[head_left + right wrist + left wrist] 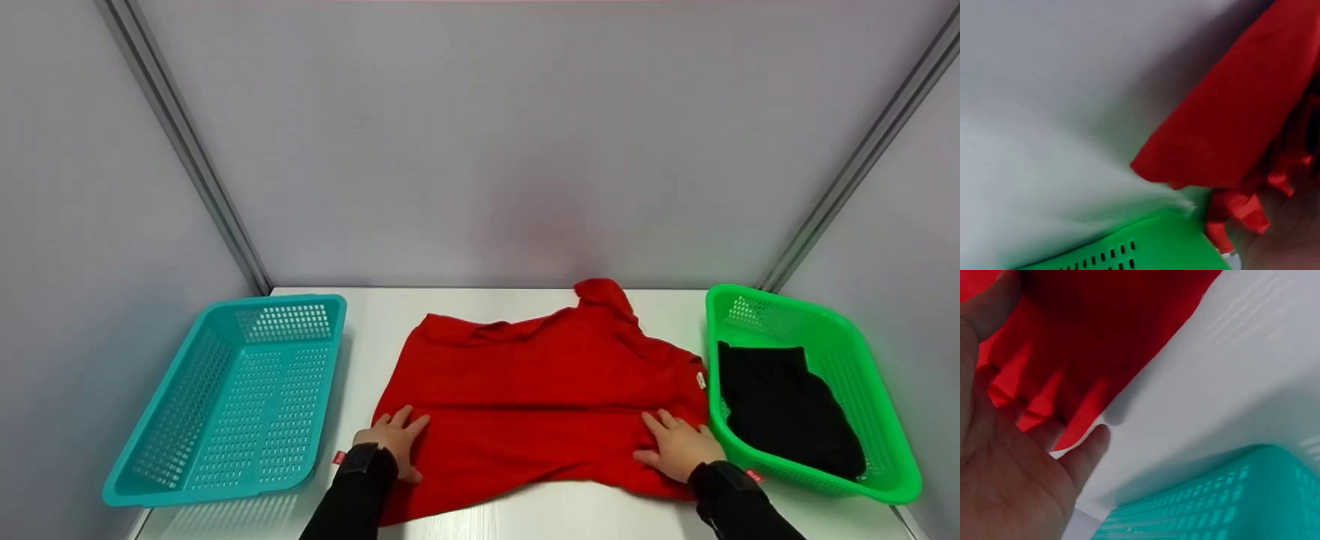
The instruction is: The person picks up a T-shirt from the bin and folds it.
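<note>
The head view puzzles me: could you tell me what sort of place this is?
Probably a staged recording booth, not a home: plain grey wall panels, a white table, and a red shirt between two sorting baskets.

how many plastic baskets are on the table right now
2. A teal basket stands at the table's left edge, and a green basket at the right edge holds a black garment.
</note>
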`<state>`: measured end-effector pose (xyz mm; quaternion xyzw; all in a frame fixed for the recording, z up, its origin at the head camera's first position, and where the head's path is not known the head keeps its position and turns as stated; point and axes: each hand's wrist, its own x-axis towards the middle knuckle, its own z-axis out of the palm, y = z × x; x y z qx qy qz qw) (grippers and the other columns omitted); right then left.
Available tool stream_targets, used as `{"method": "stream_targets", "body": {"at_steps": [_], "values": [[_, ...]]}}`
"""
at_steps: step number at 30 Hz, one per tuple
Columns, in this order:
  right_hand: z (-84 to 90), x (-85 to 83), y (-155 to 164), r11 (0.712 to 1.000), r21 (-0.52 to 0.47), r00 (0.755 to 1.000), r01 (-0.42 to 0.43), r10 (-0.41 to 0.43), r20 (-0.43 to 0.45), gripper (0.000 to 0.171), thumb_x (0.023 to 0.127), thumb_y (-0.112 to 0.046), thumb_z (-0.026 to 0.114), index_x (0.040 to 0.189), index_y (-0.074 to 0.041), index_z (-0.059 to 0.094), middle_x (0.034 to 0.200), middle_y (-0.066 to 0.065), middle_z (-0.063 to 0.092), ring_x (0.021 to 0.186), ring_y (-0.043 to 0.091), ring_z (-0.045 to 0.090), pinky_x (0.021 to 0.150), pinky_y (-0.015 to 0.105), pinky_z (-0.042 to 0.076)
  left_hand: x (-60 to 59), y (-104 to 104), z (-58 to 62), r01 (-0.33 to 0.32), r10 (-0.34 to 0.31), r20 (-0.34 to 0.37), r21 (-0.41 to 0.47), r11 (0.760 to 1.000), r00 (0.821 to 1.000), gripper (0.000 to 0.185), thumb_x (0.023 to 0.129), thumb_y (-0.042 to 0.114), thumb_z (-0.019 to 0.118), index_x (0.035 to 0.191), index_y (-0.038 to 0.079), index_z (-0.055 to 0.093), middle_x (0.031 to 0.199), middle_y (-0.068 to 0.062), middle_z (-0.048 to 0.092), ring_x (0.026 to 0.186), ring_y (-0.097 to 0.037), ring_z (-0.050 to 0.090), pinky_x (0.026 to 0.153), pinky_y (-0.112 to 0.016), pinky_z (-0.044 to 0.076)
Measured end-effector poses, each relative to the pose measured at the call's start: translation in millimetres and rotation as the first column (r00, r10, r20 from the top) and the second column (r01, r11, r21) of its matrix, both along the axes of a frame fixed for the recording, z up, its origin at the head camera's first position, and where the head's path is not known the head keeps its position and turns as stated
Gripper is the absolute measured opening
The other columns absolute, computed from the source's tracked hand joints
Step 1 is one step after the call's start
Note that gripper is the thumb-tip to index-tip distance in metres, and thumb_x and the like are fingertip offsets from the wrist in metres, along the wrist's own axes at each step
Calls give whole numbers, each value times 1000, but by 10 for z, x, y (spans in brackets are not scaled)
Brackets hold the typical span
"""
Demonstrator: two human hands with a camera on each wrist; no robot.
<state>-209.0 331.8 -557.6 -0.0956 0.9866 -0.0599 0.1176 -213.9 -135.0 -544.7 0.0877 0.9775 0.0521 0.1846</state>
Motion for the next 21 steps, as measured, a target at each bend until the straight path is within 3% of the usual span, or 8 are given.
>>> {"method": "stream_targets", "body": {"at_steps": [3, 7, 11, 15, 18, 21], "values": [[-15, 7, -43, 999, 23, 1000, 23, -23, -10, 75, 95, -50, 66, 146, 2, 51, 143, 36, 49, 132, 53, 48, 104, 72, 35, 10, 56, -4, 9, -13, -71, -48, 999, 997, 93, 71, 49, 90, 150, 21, 50, 139, -15, 50, 114, -37, 55, 84, -54, 54], [-30, 9, -81, 997, -75, 998, 3, 2, 69, 74, 97, -45, 65, 152, 0, 44, 154, 35, 37, 139, 59, 36, 109, 75, 25, 21, 91, -21, -1, -11, -140, -88, 996, 990, 105, 64, 53, 91, 151, 14, 49, 128, -18, 52, 101, -36, 56, 80, -51, 54], [-81, -4, -120, 983, -178, 988, -50, 75, 138, 74, 98, -43, 65, 156, -5, 39, 164, 26, 27, 145, 59, 23, 113, 76, 13, 40, 72, 41, -26, 8, -120, -148, 989, 993, 110, 61, 56, 92, 147, 3, 50, 130, -21, 51, 112, -39, 53, 91, -53, 50], [-144, -41, -201, 974, -199, 985, -108, 133, 112, 73, 98, -43, 65, 156, -8, 40, 165, 21, 29, 147, 56, 24, 114, 74, 13, 98, 21, 147, -42, 34, -65, -124, 991, 997, 111, 64, 55, 91, 147, -3, 47, 147, -21, 46, 132, -43, 44, 107, -59, 40], [-154, -69, -243, 986, -130, 993, -108, 114, 35, 68, 98, -41, 64, 155, -9, 43, 162, 21, 35, 144, 57, 29, 112, 75, 17, 119, -37, 197, -66, 64, -31, -33, 997, 997, 108, 69, 51, 90, 149, -4, 44, 159, -20, 38, 142, -47, 38, 114, -63, 33], [-165, -90, -242, 1000, -5, 998, -17, 17, -55, 62, 100, -37, 62, 154, -11, 44, 158, 23, 40, 142, 58, 32, 111, 78, 16, 86, -92, 158, -79, 80, -10, 52, 995, 997, 103, 75, 50, 87, 152, -1, 42, 161, -22, 35, 145, -48, 35, 115, -65, 28]]}}
